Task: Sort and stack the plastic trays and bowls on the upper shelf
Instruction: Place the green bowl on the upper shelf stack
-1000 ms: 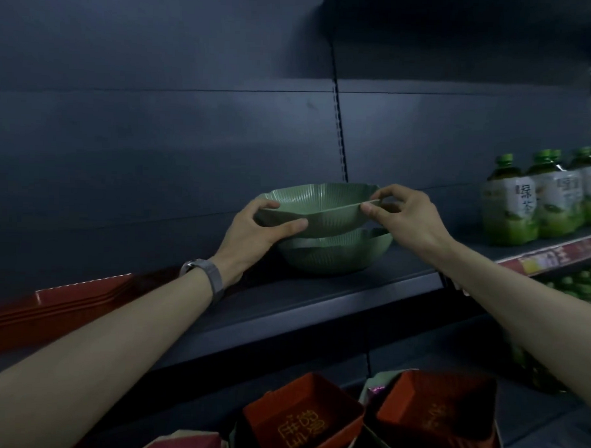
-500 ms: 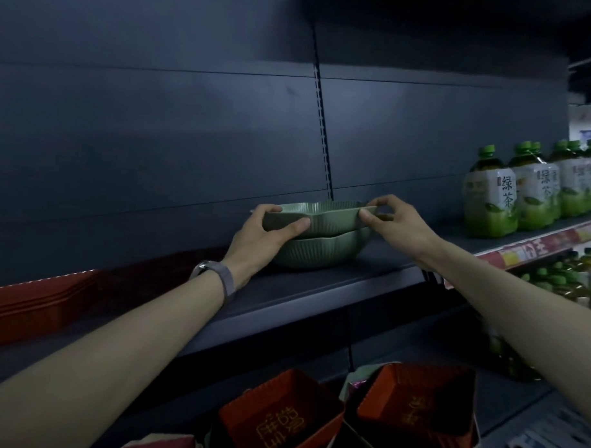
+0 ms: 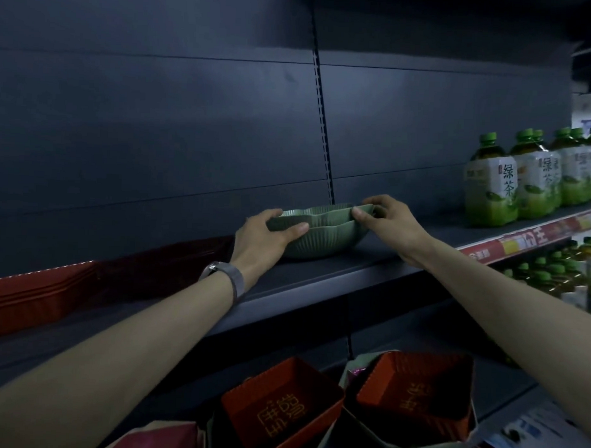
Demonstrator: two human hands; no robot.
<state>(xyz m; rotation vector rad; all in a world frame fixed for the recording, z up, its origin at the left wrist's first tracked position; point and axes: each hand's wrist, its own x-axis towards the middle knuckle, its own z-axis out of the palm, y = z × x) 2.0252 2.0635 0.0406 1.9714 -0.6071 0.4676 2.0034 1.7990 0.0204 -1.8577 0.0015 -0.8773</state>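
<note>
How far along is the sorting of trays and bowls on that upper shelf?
Done: a stack of red trays sits at the left of the upper shelf, and a lower green bowl stands on it. In hand: the left hand and right hand grip the upper green bowl, nested into the lower one. Left: at least two loose red trays below the shelf wait to go up.

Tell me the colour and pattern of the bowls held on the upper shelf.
The bowls are sage green with fine vertical ribbing outside, clearest in the head view.
</note>
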